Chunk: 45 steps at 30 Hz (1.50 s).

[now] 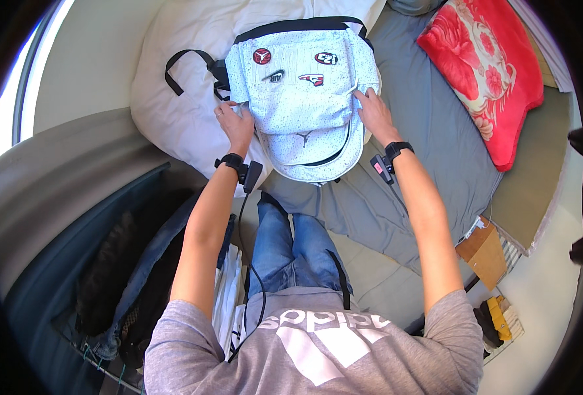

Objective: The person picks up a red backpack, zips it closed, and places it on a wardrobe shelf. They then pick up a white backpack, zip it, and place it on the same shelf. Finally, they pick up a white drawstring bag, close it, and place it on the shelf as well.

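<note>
A white speckled backpack (304,99) lies front up on the bed, its rounded top end toward me. Several small patches dot its front, and a black strap (189,59) trails off its left side. On the backpack's left edge, my left hand (236,125) is closed, thumb and fingers pinching the side fabric. My right hand (376,113) pinches the right edge, beside a pale cord or zipper pull; exactly what lies between those fingertips is hard to make out. Nearest me, a dark gap shows along the seam of the top compartment (314,155).
White bedding (166,99) lies under and left of the backpack, a grey sheet (430,131) to its right. A red floral pillow (489,79) rests at far right. Hanging clothes (140,283) fill the lower left. A cable runs from my left wrist device (249,176) toward my body.
</note>
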Each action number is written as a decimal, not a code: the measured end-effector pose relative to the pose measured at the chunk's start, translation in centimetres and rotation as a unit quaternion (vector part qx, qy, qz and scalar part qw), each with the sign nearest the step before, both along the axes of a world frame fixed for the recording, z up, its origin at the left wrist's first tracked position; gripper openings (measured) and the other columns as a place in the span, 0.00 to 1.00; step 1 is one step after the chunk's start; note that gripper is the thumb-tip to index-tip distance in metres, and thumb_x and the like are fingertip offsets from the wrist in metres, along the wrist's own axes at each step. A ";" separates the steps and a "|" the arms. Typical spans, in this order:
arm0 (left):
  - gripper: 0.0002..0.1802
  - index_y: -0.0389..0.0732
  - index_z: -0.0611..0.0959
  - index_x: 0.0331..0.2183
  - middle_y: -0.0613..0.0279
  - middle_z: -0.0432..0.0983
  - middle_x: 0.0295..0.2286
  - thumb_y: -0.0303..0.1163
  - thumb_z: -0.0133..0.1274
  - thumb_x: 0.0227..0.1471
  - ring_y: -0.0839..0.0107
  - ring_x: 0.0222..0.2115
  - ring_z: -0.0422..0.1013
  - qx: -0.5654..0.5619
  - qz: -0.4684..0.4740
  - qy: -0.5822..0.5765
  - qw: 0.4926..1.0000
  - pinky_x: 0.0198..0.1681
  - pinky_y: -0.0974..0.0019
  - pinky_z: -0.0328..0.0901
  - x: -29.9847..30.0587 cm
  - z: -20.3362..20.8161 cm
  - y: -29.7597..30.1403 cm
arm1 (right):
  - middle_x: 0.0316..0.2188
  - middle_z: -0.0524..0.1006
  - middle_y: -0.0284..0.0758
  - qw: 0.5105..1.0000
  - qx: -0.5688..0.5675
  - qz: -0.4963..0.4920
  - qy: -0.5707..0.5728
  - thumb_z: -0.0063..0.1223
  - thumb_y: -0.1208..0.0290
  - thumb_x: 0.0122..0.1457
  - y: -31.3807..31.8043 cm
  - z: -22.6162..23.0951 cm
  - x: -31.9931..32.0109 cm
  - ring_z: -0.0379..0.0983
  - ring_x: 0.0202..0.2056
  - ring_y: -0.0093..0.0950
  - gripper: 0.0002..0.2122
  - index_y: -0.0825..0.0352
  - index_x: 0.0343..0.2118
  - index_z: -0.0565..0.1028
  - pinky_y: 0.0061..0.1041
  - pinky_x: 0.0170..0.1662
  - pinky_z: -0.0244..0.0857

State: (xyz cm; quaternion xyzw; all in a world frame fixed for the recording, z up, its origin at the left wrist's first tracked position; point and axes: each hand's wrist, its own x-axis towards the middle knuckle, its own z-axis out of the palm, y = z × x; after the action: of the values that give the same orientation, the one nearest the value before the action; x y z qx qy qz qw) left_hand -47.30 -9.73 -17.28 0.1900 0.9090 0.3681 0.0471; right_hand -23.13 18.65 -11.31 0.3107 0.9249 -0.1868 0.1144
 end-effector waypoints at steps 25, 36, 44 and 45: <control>0.32 0.49 0.73 0.57 0.61 0.66 0.60 0.20 0.50 0.49 0.61 0.65 0.56 -0.139 -0.625 0.072 0.765 0.67 0.48 0.50 11.7 4.7 17.8 | 0.34 0.80 0.48 0.989 -0.087 -0.102 0.058 0.50 0.75 0.56 -6.2 2.5 9.2 0.77 0.36 0.50 0.08 0.67 0.38 0.77 0.48 0.40 0.71; 0.42 0.65 0.68 0.62 0.68 0.60 0.64 0.18 0.52 0.49 0.66 0.65 0.55 -0.216 -0.599 0.160 0.754 0.68 0.43 0.48 10.6 5.2 17.9 | 0.31 0.78 0.48 0.974 -0.128 -0.151 0.108 0.49 0.75 0.58 -13.2 5.6 11.4 0.76 0.33 0.51 0.05 0.69 0.35 0.73 0.49 0.36 0.70; 0.49 0.63 0.63 0.65 0.73 0.52 0.67 0.20 0.58 0.44 0.62 0.68 0.49 -0.262 -0.579 0.172 0.753 0.68 0.41 0.47 10.6 6.5 17.9 | 0.28 0.76 0.49 0.942 -0.201 -0.146 0.223 0.52 0.76 0.56 -19.0 9.3 11.9 0.75 0.32 0.51 0.04 0.70 0.33 0.72 0.48 0.35 0.69; 0.48 0.63 0.63 0.65 0.74 0.52 0.67 0.21 0.59 0.44 0.61 0.68 0.49 -0.276 -0.578 0.172 0.749 0.68 0.40 0.47 10.5 6.9 17.7 | 0.28 0.76 0.49 0.937 -0.214 -0.147 0.234 0.53 0.76 0.56 -19.2 9.5 11.8 0.75 0.32 0.51 0.05 0.70 0.33 0.73 0.48 0.35 0.69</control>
State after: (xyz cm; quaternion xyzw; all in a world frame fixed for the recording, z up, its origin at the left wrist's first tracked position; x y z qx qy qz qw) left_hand -36.75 7.94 -10.42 0.7177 0.6803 -0.0347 0.1444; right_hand -11.35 -0.60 -1.85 0.3586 0.8078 -0.4625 -0.0705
